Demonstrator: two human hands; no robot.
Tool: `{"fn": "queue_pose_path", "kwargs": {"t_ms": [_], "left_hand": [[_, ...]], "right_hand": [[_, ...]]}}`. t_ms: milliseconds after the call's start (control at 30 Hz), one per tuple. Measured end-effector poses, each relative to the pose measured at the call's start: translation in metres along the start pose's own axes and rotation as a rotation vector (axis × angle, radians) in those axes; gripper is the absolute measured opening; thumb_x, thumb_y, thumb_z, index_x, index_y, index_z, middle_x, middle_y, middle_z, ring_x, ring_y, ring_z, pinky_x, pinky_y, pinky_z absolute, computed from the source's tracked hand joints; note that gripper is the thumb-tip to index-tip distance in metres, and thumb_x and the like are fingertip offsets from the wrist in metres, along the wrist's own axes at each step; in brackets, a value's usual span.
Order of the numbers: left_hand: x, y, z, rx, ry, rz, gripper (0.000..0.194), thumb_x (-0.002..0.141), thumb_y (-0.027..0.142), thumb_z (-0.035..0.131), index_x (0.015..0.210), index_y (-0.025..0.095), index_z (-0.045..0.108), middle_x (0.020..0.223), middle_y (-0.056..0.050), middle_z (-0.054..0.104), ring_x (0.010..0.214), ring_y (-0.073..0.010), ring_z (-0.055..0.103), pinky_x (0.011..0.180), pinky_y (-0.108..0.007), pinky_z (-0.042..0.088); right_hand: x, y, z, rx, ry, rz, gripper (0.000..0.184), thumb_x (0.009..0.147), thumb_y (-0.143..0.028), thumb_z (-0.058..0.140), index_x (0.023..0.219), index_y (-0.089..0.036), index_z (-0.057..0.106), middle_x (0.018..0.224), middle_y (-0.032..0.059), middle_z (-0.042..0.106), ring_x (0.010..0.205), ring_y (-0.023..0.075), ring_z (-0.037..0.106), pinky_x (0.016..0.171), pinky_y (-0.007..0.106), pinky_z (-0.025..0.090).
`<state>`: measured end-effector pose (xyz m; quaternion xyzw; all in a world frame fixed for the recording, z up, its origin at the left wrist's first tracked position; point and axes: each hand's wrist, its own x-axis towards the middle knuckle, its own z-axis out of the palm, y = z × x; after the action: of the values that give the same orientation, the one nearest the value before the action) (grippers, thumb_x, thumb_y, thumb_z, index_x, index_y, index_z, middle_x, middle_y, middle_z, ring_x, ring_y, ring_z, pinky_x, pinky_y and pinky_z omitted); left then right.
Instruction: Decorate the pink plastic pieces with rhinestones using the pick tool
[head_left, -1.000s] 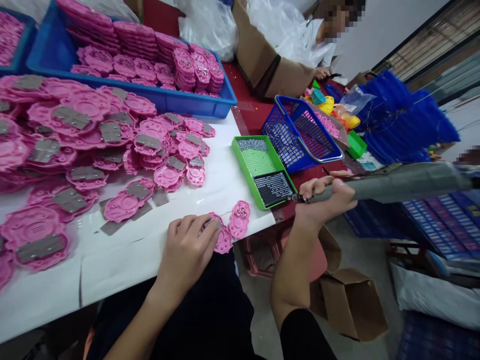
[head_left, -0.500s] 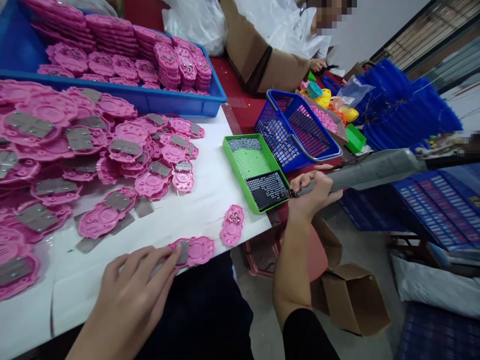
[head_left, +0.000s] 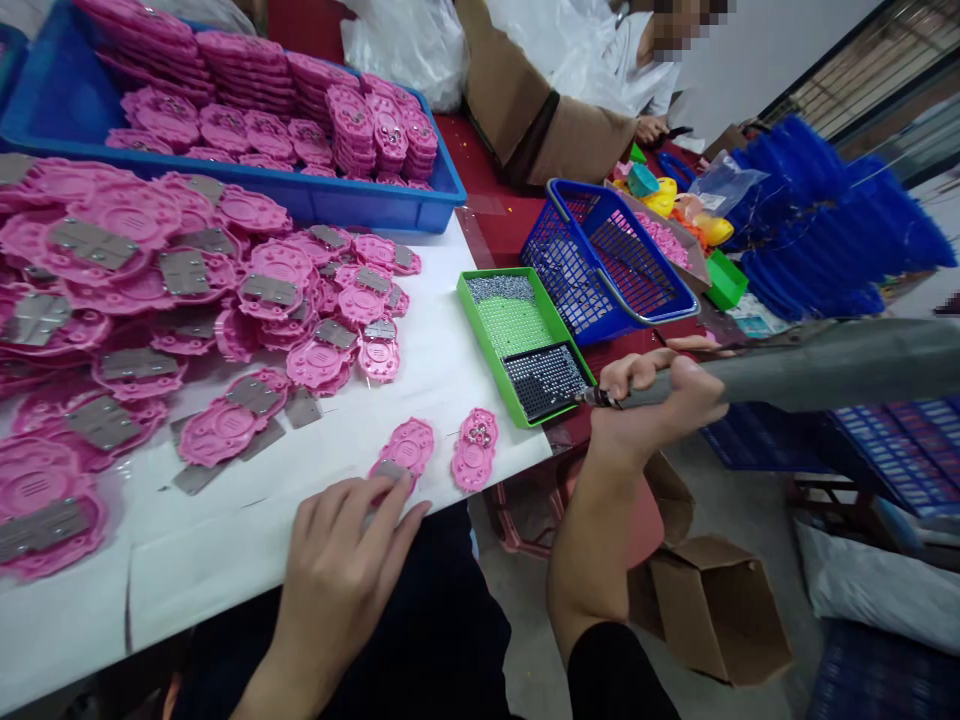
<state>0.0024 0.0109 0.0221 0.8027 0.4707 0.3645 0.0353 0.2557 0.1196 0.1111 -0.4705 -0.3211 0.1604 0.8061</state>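
My left hand [head_left: 337, 550] grips the near end of a pink plastic casing [head_left: 412, 440] at the table's front edge; a grey metal plate shows partly under the fingertips. My right hand [head_left: 652, 405] is wrapped round a grey electric screwdriver [head_left: 810, 368], held almost level. Its bit is at the right edge of a black perforated screw tray [head_left: 541, 378] dotted with small screws, inside a green tray [head_left: 488, 352]; whether it touches cannot be made out. Between the hands lies another pink casing [head_left: 472, 465] with shiny metal bits at its top.
Pink casings with metal plates [head_left: 270, 290] are heaped on the left. Behind them, a blue bin [head_left: 300, 195] holds stacked casings. A blue basket [head_left: 570, 270] stands beyond the green tray. Cardboard boxes [head_left: 690, 610] sit on the floor; a person's hand [head_left: 651, 130] shows at the back.
My left hand has moved right and turned the pink casing more upright. The screwdriver has swung to a more level angle, its bit still near the black tray.
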Motion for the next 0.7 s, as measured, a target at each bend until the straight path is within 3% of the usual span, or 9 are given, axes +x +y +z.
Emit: {"fn": "queue_pose_path", "kwargs": {"t_ms": [167, 267, 367, 500, 700], "left_hand": [[0.018, 0.033, 0.013, -0.389, 0.043, -0.034, 0.037, 0.095, 0.011, 0.069, 0.131, 0.014, 0.061, 0.108, -0.011, 0.069, 0.102, -0.0247, 0.064, 0.09, -0.04, 0.054], [0.028, 0.041, 0.022, -0.476, 0.056, -0.078, 0.039, 0.096, 0.021, 0.07, 0.134, 0.015, 0.061, 0.116, -0.013, 0.069, 0.107, -0.025, 0.065, 0.092, -0.041, 0.056], [0.034, 0.042, 0.029, -0.576, 0.09, -0.113, 0.029, 0.095, 0.021, 0.072, 0.123, 0.016, 0.067, 0.109, -0.011, 0.071, 0.101, -0.0232, 0.065, 0.086, -0.039, 0.057], [0.032, 0.041, 0.031, -0.649, 0.15, -0.14, 0.014, 0.096, 0.013, 0.069, 0.109, 0.019, 0.071, 0.093, -0.006, 0.072, 0.089, -0.0196, 0.063, 0.078, -0.036, 0.055], [0.026, 0.041, 0.021, -0.538, 0.141, -0.079, 0.015, 0.096, 0.011, 0.067, 0.108, 0.018, 0.073, 0.091, -0.006, 0.075, 0.085, -0.0201, 0.062, 0.076, -0.037, 0.053]], "right_hand": [[-0.041, -0.045, -0.003, 0.14, -0.399, 0.016, 0.014, 0.075, -0.031, 0.057, 0.085, -0.026, 0.066, 0.047, -0.0098, 0.036, 0.03, 0.0099, 0.028, 0.036, 0.027, 0.03], [-0.061, -0.062, -0.006, 0.147, -0.573, 0.051, 0.014, 0.083, -0.035, 0.059, 0.093, -0.029, 0.067, 0.052, -0.0089, 0.041, 0.031, 0.0101, 0.033, 0.037, 0.028, 0.035], [-0.068, -0.068, -0.008, 0.177, -0.709, 0.119, 0.016, 0.085, -0.036, 0.058, 0.097, -0.031, 0.067, 0.054, -0.0078, 0.044, 0.032, 0.0115, 0.04, 0.039, 0.03, 0.041], [-0.068, -0.068, -0.007, 0.261, -0.809, 0.172, 0.022, 0.084, -0.03, 0.054, 0.1, -0.027, 0.069, 0.053, -0.0073, 0.042, 0.035, 0.0122, 0.045, 0.042, 0.031, 0.043], [-0.076, -0.07, -0.006, 0.289, -0.781, 0.166, 0.018, 0.087, -0.029, 0.055, 0.1, -0.027, 0.067, 0.053, -0.007, 0.042, 0.036, 0.0129, 0.042, 0.041, 0.033, 0.043]]}}
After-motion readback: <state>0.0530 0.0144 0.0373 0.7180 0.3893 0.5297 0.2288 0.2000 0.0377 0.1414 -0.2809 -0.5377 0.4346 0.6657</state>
